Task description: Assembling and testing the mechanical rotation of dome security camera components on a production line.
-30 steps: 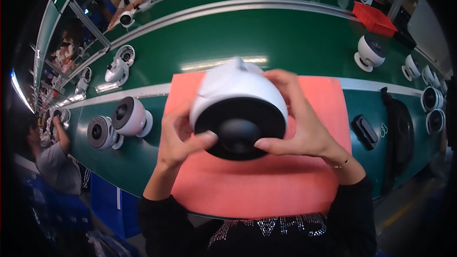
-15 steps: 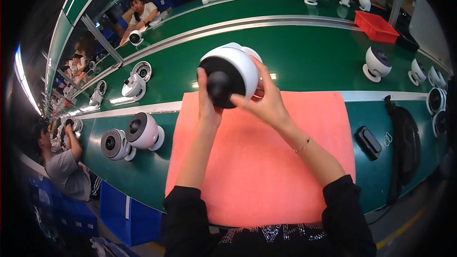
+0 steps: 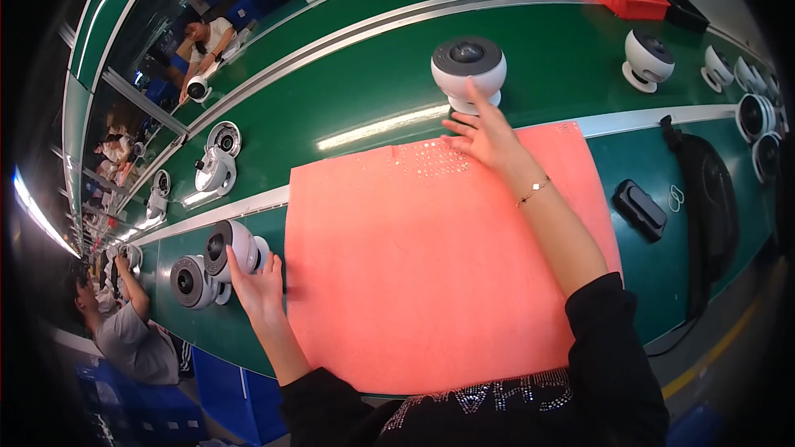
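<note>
On the green belt, head view: the white dome camera (image 3: 469,71), held in both hands a second ago, now stands released beyond the pink mat (image 3: 431,265); right hand (image 3: 484,134) open, fingertip grazing its base. Left hand (image 3: 261,290) open, touching another smooth, rounded unit (image 3: 236,248).

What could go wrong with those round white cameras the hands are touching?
The right hand touches the round white camera only with fingertips; a nudge might tip it on the green belt. The left hand reaches a second white camera packed against another one; pulling it could bump that neighbour.
</note>
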Demonstrator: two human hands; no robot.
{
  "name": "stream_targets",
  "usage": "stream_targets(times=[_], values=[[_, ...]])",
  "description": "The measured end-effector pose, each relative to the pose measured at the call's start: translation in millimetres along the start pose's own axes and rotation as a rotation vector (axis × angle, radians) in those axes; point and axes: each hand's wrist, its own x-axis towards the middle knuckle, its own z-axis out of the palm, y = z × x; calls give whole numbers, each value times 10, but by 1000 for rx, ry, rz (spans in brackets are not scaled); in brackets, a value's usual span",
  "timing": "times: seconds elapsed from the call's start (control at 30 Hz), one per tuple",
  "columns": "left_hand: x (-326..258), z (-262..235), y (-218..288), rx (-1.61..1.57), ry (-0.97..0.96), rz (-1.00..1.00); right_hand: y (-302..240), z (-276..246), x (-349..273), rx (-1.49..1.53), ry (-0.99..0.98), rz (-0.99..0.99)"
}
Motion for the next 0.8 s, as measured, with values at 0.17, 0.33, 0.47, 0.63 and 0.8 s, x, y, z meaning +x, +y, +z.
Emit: stream_targets(times=[0.17, 0.33, 0.47, 0.63, 0.8], values=[[297, -445, 336, -8, 86, 184, 321, 352, -198, -238, -113, 39], [290, -374, 308, -57, 14, 255, 370, 306, -143, -347, -127, 26], [-162, -105, 317, 76, -296, 86, 324, 553, -310, -589, -317, -97], [-553, 452, 47, 190, -621, -361, 179, 991, -953, -1072, -711, -572], [-813, 614, -283, 456, -846, -564, 87, 1004, -1404, -1625, -805, -463]])
